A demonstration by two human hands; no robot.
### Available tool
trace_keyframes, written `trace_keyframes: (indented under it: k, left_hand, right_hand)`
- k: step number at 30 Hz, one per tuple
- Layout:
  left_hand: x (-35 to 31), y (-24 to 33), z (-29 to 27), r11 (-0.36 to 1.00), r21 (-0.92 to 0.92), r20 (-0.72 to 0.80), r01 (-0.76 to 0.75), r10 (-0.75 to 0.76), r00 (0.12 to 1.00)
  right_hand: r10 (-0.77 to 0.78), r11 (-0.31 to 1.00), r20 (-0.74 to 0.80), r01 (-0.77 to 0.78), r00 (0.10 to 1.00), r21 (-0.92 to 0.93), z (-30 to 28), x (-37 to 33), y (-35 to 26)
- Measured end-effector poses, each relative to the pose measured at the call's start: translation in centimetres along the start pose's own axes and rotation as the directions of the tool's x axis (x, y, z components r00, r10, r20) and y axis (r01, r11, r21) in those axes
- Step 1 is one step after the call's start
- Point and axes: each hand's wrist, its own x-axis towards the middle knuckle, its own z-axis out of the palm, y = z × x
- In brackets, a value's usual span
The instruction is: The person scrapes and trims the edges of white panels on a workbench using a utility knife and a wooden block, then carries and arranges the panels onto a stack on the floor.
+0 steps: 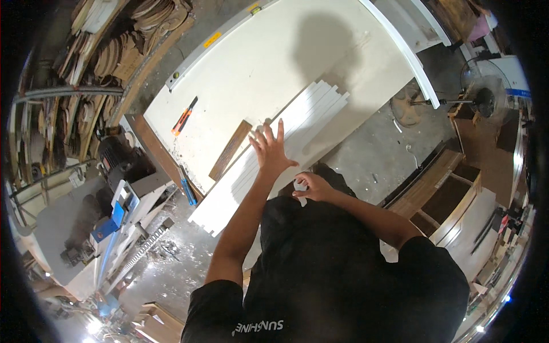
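Observation:
Long, narrow white strips (311, 117) lie side by side on a pale worktable (240, 74), their ends stepped unevenly. Spread wide, my left hand (271, 150) is over the strips, its fingertips near their far edge. Close to my body, my right hand (313, 187) is loosely curved, thumb apart from the fingers; nothing held shows in it. Beside the strips lies a short brown wooden piece (230, 150). An orange and black utility knife (185, 116) rests farther left, and a blue-handled tool (187, 186) sits at the table's left corner.
A long spirit level (211, 40) runs along the table's far left edge. At the right edge is a curved-looking white strip (409, 54). A standing fan (483, 102) and wooden boxes (452, 197) are right; a machine (117, 157) stands left, near stacked wood offcuts (114, 54).

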Motion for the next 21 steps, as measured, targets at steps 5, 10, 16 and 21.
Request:
trace_keyframes:
  k: [5,10,16,21]
  left_hand:
    - [0.4,0.5,1.1,0.998,0.0,0.003,0.065,-0.065,0.998]
    - [0.5,1.3,0.9,0.998,0.015,-0.046,0.063,-0.063,0.997]
    - [3.0,3.5,-5.9,0.994,-0.046,-0.115,0.097,-0.102,0.988]
    - [0.8,5.7,-20.9,0.906,-0.411,-0.384,-0.102,-0.071,0.92]
  right_hand:
    - [0.038,0.896,-0.011,-0.029,0.999,0.443,-0.2,2.8,1.2]
    - [-0.076,0.673,0.1,-0.022,0.992,0.74,-1.2,6.3,0.7]
    - [-0.232,0.369,-0.151,0.231,0.961,0.9,-4.6,6.4,-4.5]
    - [-0.411,0.747,-0.12,0.409,0.904,0.524,-11.3,5.1,-12.0]
